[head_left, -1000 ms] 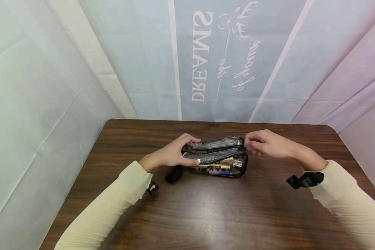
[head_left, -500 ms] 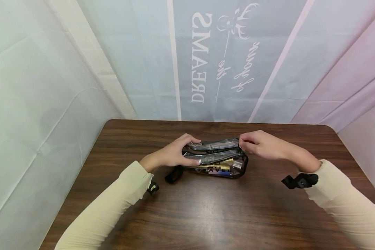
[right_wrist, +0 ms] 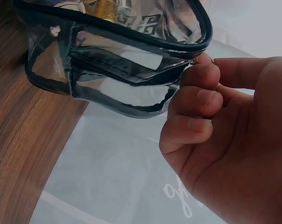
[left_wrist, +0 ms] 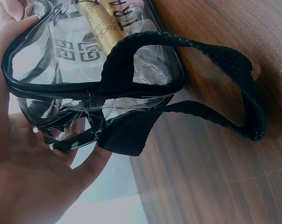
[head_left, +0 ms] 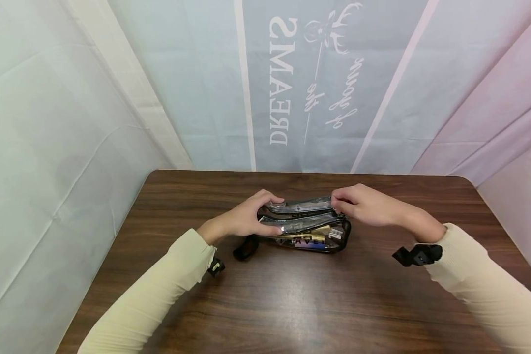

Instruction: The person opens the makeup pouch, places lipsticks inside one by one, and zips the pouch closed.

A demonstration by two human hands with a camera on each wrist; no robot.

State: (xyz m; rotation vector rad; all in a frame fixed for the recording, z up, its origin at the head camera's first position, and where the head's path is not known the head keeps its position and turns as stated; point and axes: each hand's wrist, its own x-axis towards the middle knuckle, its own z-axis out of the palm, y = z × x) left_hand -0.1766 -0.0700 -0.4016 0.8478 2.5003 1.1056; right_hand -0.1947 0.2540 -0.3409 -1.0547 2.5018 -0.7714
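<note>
A clear plastic toiletry pouch with black piping and black lettering lies on the table, holding gold tubes and other small items. My left hand grips its left end, thumb on the near side and fingers on the far side. Off that end hangs a black strap loop. Along the top runs a black zipper, partly hidden. At the right part of the zipper, my right hand has curled fingers and pinches what looks like the zipper pull, mostly covered by the fingertips.
The dark wood table has rounded far corners. A light blue cloth with white lettering hangs behind it, and pale cloth covers the left and right sides. Black bands with small devices sit on both wrists.
My right hand has moved left along the pouch's top, from just beyond its right end to over it. My left hand keeps its grip in the same place.
</note>
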